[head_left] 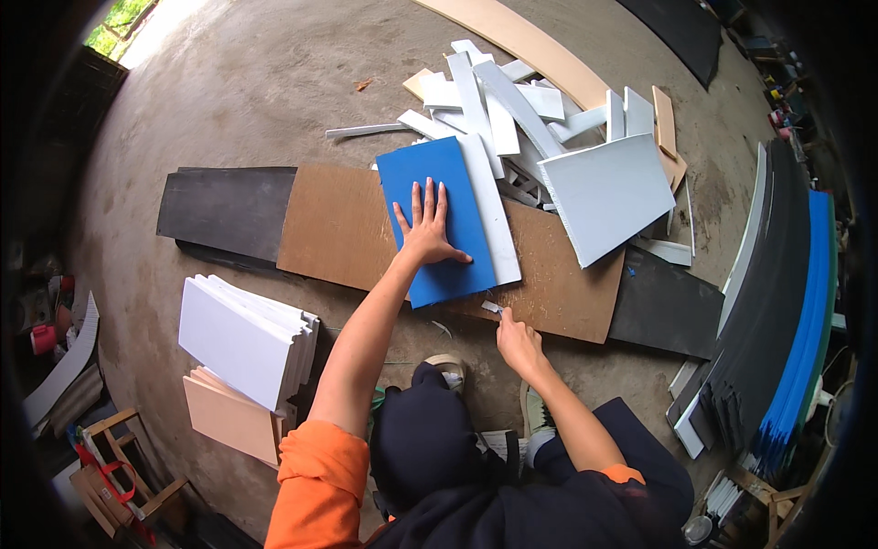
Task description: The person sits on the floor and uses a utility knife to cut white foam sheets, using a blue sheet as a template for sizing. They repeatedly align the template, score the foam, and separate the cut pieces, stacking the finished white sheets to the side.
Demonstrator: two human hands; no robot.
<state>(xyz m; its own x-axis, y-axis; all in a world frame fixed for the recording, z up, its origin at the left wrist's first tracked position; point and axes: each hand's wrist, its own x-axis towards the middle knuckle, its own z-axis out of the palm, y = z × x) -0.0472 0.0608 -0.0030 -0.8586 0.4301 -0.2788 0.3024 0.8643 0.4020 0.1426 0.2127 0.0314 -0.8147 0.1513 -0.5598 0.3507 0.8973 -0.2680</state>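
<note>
My left hand (428, 232) lies flat with spread fingers on a blue board (443, 174), pressing on its surface. Under the blue board, a white board (489, 215) sticks out along its right side. Both rest at a slant across a long brown board (329, 210). My right hand (519, 343) is closed around what looks like a utility knife (492, 306). Its flat, pale blade points toward the lower right corner of the blue board, and its handle is hidden in my fist.
Beyond the brown board lies a heap of white offcuts (476, 101), with a large white panel (608, 192) leaning on it. A stack of white boards (240, 329) and tan boards (229, 412) stands at left. Black sheets (773, 274) and blue sheets (805, 339) line the right.
</note>
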